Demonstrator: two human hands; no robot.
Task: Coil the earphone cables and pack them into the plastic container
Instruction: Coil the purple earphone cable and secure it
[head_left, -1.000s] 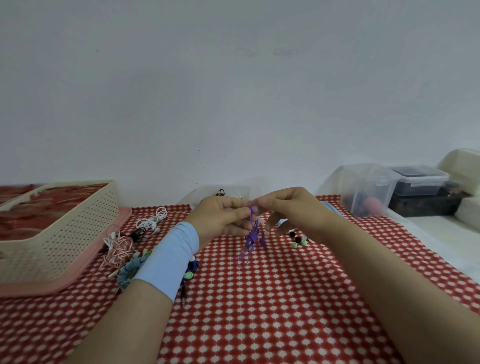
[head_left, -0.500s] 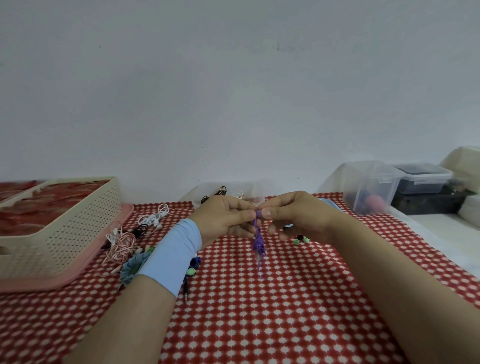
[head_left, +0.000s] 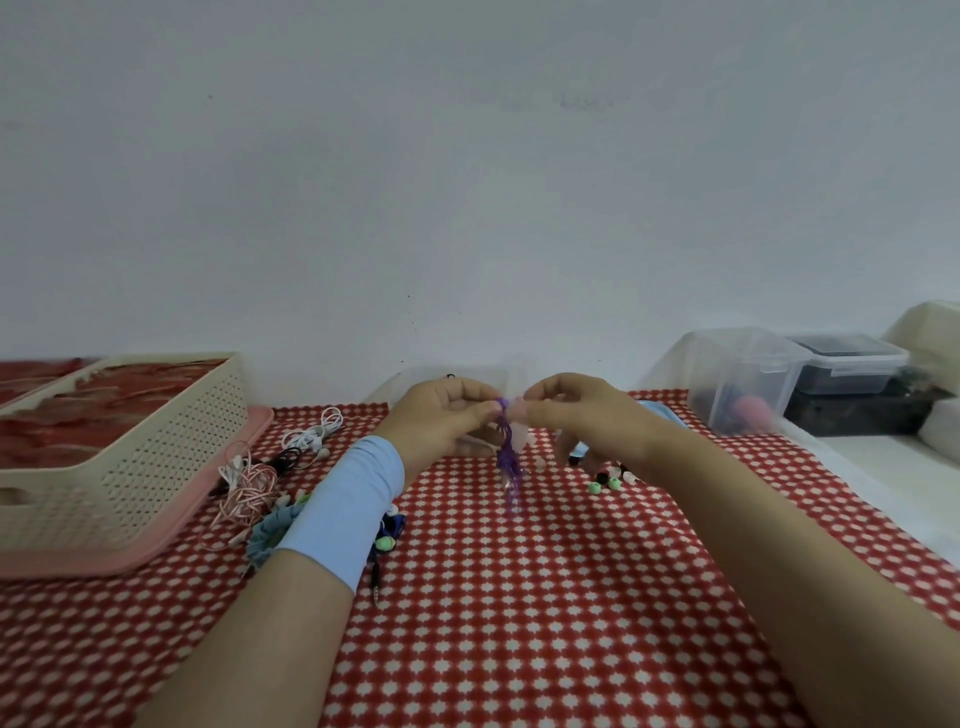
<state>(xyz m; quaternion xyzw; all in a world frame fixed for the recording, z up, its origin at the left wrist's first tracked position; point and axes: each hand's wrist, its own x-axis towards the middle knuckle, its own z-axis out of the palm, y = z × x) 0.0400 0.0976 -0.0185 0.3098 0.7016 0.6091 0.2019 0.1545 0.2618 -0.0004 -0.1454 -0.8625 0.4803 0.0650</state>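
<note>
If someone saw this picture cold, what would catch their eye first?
The left hand and right hand meet mid-picture, pinching a purple cable that dangles over the red dotted cloth. To the left sits a cream basket, with tangled earphones beside it.

Both forearms stretched forward, converging at centre; left grip (head_left: 447, 415) and right grip (head_left: 576, 415) nearly touching, knuckles up; thumb and forefinger of each pinching top of purple earphone cable (head_left: 506, 457); pale blue band (head_left: 345, 499) round left wrist.
</note>
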